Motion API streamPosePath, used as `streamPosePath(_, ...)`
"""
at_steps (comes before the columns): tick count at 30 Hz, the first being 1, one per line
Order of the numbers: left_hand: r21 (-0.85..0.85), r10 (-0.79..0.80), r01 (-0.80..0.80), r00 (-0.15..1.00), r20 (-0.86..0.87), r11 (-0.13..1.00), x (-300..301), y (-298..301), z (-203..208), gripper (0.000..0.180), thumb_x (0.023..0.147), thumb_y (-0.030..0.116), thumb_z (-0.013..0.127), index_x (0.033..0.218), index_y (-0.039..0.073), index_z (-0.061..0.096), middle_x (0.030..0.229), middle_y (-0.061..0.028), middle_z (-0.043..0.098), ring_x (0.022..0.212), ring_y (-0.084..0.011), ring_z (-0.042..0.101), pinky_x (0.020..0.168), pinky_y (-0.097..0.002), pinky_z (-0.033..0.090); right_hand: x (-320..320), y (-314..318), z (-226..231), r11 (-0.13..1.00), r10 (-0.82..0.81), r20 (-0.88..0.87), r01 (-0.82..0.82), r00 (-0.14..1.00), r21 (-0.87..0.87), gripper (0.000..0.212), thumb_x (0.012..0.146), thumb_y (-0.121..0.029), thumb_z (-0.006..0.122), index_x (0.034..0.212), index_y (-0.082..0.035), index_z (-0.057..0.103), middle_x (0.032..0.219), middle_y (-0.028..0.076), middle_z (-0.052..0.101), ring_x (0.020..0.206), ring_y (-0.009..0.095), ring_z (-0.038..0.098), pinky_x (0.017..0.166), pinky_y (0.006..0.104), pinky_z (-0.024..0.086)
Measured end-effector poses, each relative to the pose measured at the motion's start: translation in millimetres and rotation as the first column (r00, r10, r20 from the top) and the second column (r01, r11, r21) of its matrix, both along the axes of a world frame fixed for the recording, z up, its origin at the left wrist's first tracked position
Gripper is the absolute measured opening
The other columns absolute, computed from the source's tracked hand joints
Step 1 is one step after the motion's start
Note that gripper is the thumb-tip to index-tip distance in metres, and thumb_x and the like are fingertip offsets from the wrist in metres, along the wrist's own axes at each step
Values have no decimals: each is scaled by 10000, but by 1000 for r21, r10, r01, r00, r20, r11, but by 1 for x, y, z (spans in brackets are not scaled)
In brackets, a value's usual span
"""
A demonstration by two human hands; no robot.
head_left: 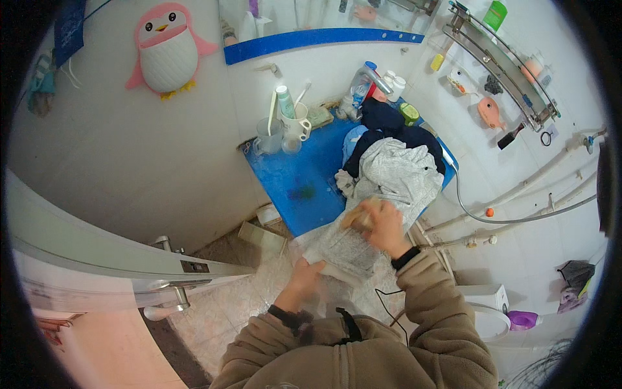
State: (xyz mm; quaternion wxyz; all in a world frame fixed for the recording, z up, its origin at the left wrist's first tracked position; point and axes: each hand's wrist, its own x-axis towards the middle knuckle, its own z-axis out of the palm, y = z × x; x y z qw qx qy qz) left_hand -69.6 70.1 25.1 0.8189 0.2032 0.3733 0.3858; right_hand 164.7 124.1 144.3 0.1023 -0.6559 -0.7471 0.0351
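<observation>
A light grey knit garment (398, 170) lies bunched on the blue counter (278, 175) and hangs over its front edge toward me. My left hand (306, 277) is closed on the garment's near end, partly smeared by motion. Above the stretched cloth, my right hand (385, 225) is wrapped round a tan scrubbing brush (357, 218), whose underside against the fabric is hidden. Dark navy clothes (418, 137) are piled behind the grey garment, with a light blue piece (353, 141) beside them.
Cups (269, 135) with toothbrushes stand at the counter's back left. A faucet (377, 81) and several bottles (396, 87) are at the back. A grey hose (492, 220) runs along the right wall. The door (129, 256) is at left, a toilet (489, 321) at lower right.
</observation>
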Motion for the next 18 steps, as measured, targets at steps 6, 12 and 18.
streamPosePath(6,365,-176,198,980,-94,910,-49,-32,57,391,855,-44,547,1243,-11,526,1173,-88,602,1020,-222,598,857,-347,481,91,-34,-4,928,-371,-921,-82,-119,-364,862,742,-144,715,1466,-102,249,1357,129,450,1263,277,439,977,441,449)
streamPosePath(12,372,188,-160,981,-40,915,-83,-58,119,362,816,98,674,1144,-24,583,1070,-51,633,978,-146,583,863,-306,461,120,-115,-66,973,-202,-762,-37,-615,-228,771,813,-367,657,1443,-104,299,1380,123,431,1254,325,432,1042,513,360)
streamPosePath(18,652,614,-431,787,-67,624,-57,-71,184,351,834,116,662,1155,7,572,1081,-63,621,977,-167,587,878,-338,456,139,-89,-74,987,-115,-592,-24,-798,-159,622,916,-472,506,1391,-89,383,1352,109,466,1220,340,455,991,546,394)
